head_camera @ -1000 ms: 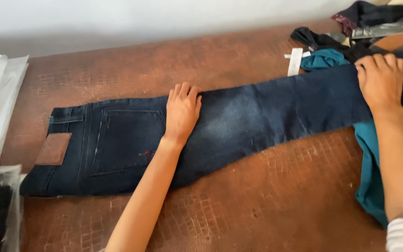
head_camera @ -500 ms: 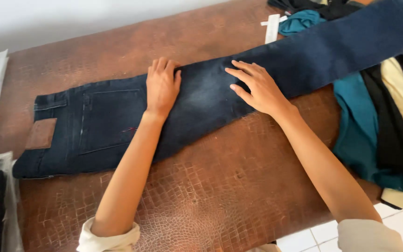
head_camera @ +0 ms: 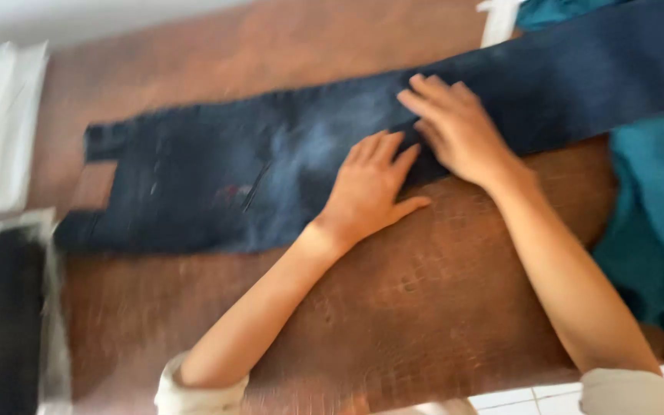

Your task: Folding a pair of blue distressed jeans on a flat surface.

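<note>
Blurred view: dark jeans (head_camera: 217, 184) flat on brown desk (head_camera: 424, 292), left hand (head_camera: 366, 188) and right hand (head_camera: 459, 131) pressed flat on them, fingers spread, teal cloth (head_camera: 647, 223) at right.

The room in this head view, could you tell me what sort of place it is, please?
Probably a small garment packing workroom: dark jeans lie flat on a brown table, clear plastic bags at one end, more clothes at the other.
</note>
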